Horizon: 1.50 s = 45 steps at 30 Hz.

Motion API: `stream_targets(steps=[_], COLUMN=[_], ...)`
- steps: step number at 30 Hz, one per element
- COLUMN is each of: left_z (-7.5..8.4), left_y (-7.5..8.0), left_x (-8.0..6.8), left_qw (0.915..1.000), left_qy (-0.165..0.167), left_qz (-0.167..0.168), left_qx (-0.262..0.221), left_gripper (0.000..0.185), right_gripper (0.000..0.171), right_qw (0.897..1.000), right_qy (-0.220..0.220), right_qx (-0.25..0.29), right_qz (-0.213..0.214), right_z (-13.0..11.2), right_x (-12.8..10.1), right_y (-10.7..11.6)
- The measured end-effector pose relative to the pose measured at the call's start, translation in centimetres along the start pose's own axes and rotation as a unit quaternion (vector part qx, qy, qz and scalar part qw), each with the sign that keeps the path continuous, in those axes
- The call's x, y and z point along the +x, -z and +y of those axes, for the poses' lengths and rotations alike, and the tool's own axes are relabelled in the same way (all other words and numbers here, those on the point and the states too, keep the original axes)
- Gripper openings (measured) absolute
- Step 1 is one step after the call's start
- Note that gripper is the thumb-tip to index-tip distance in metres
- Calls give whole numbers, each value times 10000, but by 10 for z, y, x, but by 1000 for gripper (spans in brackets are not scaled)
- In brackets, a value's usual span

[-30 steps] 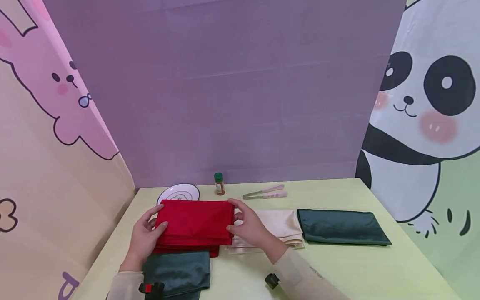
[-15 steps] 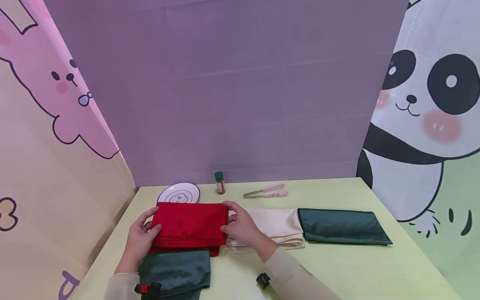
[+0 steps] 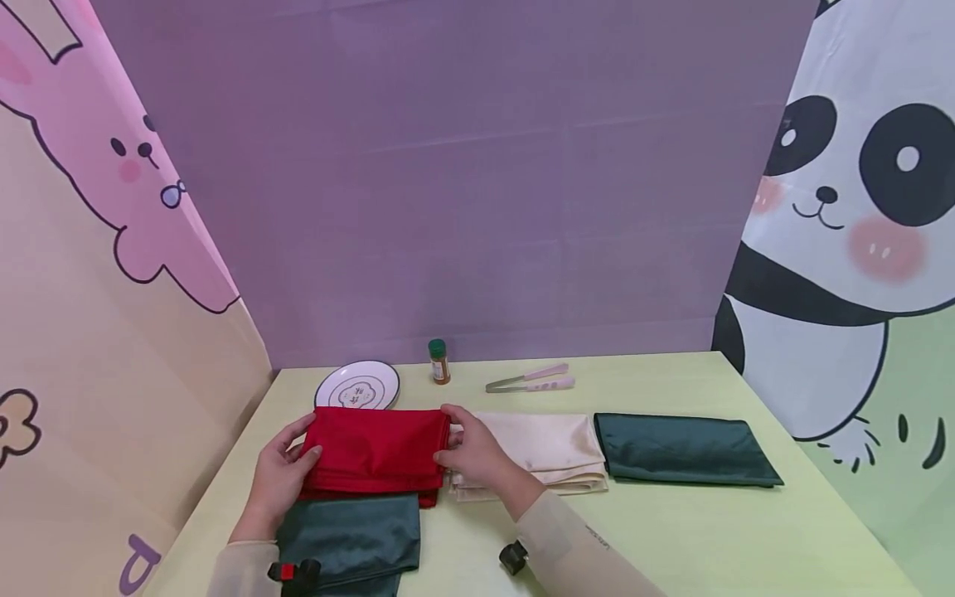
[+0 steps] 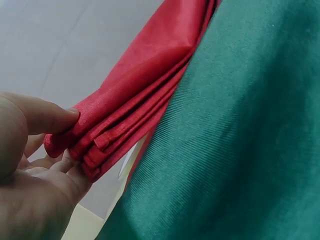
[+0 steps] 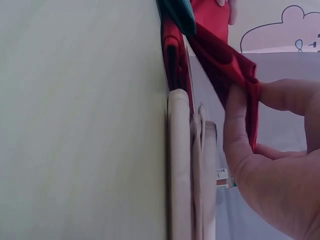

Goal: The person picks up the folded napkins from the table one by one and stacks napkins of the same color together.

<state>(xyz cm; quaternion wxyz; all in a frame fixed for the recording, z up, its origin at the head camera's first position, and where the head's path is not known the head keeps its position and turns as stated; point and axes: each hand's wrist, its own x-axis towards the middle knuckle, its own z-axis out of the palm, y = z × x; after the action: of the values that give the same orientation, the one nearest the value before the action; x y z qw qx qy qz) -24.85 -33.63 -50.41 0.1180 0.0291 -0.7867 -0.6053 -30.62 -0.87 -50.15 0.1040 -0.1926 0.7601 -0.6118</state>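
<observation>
I hold the folded red cloth by its two short ends near the left edge of the table, my left hand pinching the layered edge between thumb and fingers and my right hand pinching the other end the same way, just above a second red cloth and the near green cloth. My grip catches only the outer edges, so I judge the slippery inner layers could slide out and the fold fall open. My right hand is close beside the cream cloth, which it could drag askew.
</observation>
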Motion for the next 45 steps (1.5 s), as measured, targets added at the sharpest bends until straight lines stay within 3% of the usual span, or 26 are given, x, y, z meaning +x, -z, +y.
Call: stream_targets(steps=[6,14,23,28,36,45], left_z=[-2,-4,-12,-13,-16,-16], left_y=[0,1,5,7,9,8], left_x=[0,0,4,3,2,3], left_qw=[9998,9998,9993,9990,9980,9964], left_qy=[199,189,352,409,363,212], left_qz=[-16,-50,65,119,81,-35], left_qx=[-7,27,88,135,504,818], left_gripper=[62,60,58,59,57,55], right_gripper=[81,78,72,67,64,63], right_qw=[9997,9991,9972,9977,9986,9979], right_qy=[-152,-169,-38,29,45,82], right_qx=[-134,-221,-525,-525,-318,-543], right_qz=[-134,-317,-526,-431,-427,-351], right_z=[3,3,-1,-1,1,-1], right_x=[1,1,-3,-3,-2,-4], right_y=[-1,-1,-3,-4,-4,-4])
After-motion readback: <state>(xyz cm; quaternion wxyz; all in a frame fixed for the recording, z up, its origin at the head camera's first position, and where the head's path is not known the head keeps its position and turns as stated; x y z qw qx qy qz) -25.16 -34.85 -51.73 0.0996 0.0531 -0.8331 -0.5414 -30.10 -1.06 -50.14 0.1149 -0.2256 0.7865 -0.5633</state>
